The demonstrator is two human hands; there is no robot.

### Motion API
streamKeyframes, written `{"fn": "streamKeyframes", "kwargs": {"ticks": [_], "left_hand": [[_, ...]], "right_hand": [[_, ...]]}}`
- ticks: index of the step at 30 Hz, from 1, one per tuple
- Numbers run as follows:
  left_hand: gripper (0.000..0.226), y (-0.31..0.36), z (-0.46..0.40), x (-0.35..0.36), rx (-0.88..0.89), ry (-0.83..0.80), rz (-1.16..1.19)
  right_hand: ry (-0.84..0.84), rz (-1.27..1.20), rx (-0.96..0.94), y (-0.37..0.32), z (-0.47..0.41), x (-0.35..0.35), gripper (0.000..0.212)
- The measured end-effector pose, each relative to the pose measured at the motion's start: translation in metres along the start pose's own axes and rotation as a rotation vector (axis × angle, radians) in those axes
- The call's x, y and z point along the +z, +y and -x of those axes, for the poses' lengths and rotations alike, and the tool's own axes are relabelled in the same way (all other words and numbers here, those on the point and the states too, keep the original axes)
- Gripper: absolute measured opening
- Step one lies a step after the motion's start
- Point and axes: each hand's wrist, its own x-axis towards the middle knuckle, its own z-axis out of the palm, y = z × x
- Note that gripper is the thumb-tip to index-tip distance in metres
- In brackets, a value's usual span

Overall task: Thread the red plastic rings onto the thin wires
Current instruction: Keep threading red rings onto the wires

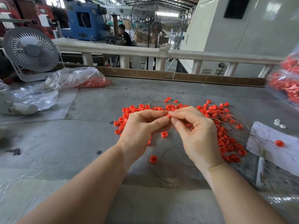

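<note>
In the middle of the frame the two hands are meeting above the grey table. The left hand is pinching one red ring between thumb and forefinger, its other fingers curled under. The right hand is touching the same ring from the right side, with thumb and forefinger closed together at it – they are probably pinching a thin wire there, but the wire itself is too fine to tell at that spot.

Behind and to the right of the hands a heap of loose red rings is lying on the table, mixed with many thin wires. A single stray ring is lying below the hands, near a dark loop of wire on the table surface.

At the right of the frame a white paper sheet is lying with one more ring on it. In the upper left a small white fan is standing, and beside it a clear plastic bag is holding more red pieces (another such bag is at the right edge).
</note>
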Motion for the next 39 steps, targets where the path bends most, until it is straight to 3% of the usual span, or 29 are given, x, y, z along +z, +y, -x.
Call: {"fn": "streamKeyframes", "kwargs": {"ticks": [5, 9, 12, 18, 39], "left_hand": [[0.021, 0.0005, -0.0009, -0.0013, -0.026, 0.042, -0.004], [0.026, -0.0002, 0.0003, 0.0016, -0.043, 0.065, -0.069], [0.009, 0.0014, 0.0013, 0.0030, -0.089, 0.054, -0.091], [0.031, 0.0034, -0.0003, 0.0013, -0.143, 0.035, -0.083], [0.029, 0.0052, 0.0021, 0.0054, -0.112, 0.037, -0.118]], "right_hand": [[-0.058, 0.020, 0.033, -0.0007, 0.0010, 0.0006, 0.017], [-0.002, 0.091, -0.010, -0.0009, 0.0030, 0.0018, 0.016], [0.025, 0.184, -0.068, -0.0011, 0.0045, 0.0030, 0.011], [0.014, 0.229, -0.099, -0.0007, 0.0042, 0.0002, 0.006], [-0.001, 0.305, -0.122, -0.0015, 0.0027, 0.0005, 0.013]]}}
